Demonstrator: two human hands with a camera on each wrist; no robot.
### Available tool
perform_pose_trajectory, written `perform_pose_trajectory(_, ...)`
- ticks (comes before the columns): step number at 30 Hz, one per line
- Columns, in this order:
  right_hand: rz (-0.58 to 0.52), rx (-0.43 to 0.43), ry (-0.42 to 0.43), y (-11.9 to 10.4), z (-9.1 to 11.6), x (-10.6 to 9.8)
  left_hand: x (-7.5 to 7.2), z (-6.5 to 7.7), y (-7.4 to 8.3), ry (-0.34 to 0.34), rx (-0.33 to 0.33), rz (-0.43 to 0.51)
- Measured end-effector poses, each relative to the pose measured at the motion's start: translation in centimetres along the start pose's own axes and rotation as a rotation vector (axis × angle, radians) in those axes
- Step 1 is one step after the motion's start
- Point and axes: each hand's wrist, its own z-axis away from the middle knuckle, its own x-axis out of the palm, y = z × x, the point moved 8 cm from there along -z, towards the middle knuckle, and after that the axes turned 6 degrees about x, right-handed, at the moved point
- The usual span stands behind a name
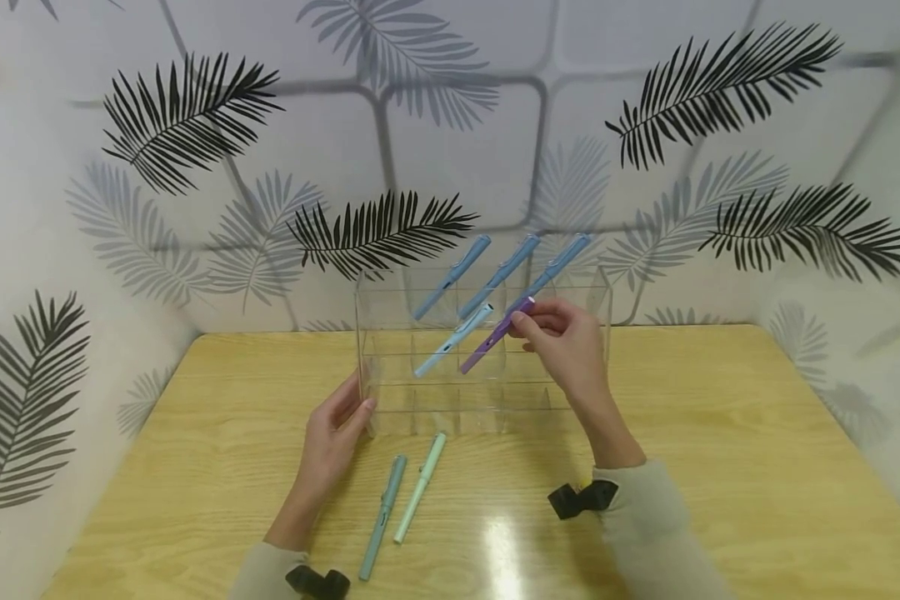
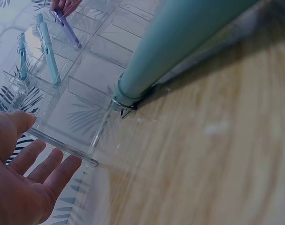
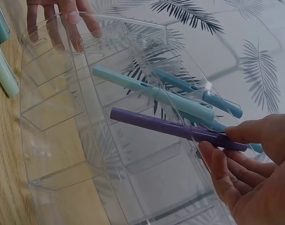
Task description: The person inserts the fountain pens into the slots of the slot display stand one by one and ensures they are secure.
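Observation:
A clear stepped display rack (image 1: 435, 398) stands on the table with pens slanting in it. My right hand (image 1: 570, 342) pinches a purple pen (image 1: 495, 337) near its upper end; its lower end rests in the rack's middle tier, right of a light blue pen (image 1: 453, 340). In the right wrist view the thumb and fingers hold the purple pen (image 3: 156, 123). My left hand (image 1: 335, 429) holds the rack's left side, thumb toward the front. The left wrist view shows that hand (image 2: 29, 183) around the side panel's edge.
Three blue pens (image 1: 450, 279) lean in the top tier. On the wooden table (image 1: 720, 467), in front of the rack, lie a dark green pen (image 1: 382, 517) and a pale green pen (image 1: 420, 487). Leaf-patterned wall covering (image 1: 457, 150) rises behind the table.

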Motion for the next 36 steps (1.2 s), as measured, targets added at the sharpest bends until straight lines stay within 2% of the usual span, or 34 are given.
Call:
perform_pose_trajectory(5,0.061,0.008,-0.023,0.0,-0.3,0.3,0.0,-0.1,0.2,0.001,0.02,-0.005)
perform_pose_trajectory(17,0.026,0.11,-0.096,0.8,-1.0,-0.4,0.0,0.0,0.2,0.016,0.018,-0.027)
perform_pose_trajectory(25,0.037,0.109,-0.153,0.7,-1.5,-0.7,-0.3,0.0,0.1,0.023,-0.016,-0.026)
perform_pose_trajectory(29,0.035,0.101,-0.155,0.7,-1.4,-0.7,-0.4,0.2,-0.1,0.022,-0.04,-0.006)
perform_pose_trajectory(36,0.026,0.077,-0.155,0.5,-1.1,-1.3,-0.3,0.0,-0.3,0.022,-0.033,0.008)
